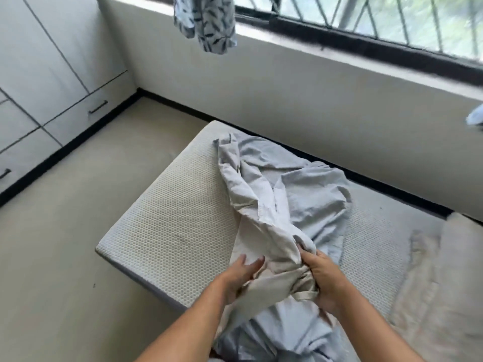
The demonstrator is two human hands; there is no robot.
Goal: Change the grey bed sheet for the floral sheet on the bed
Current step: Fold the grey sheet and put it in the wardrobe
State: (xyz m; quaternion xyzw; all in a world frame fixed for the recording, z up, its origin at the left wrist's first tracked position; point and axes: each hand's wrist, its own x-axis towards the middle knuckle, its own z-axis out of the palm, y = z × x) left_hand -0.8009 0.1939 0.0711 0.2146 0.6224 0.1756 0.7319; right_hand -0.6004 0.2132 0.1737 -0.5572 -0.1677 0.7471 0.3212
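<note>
The grey bed sheet [282, 194] lies bunched in a long crumpled heap down the middle of the bare mattress [172, 220], pulled off the near corner. My left hand [239, 276] grips a fold of it from the left, fingers partly spread over the cloth. My right hand [322, 276] is closed on a gathered bunch of the same sheet, right beside the left. The sheet's lower end drops off the mattress between my forearms. A patterned white-and-dark cloth [206, 22] hangs at the window; I cannot tell whether it is the floral sheet.
The mattress sits low on a beige floor [78, 231], its long side against the wall under a barred window [366, 19]. White wardrobe drawers [39, 100] line the left wall. A pale fluffy cover [439, 270] lies on the mattress at right.
</note>
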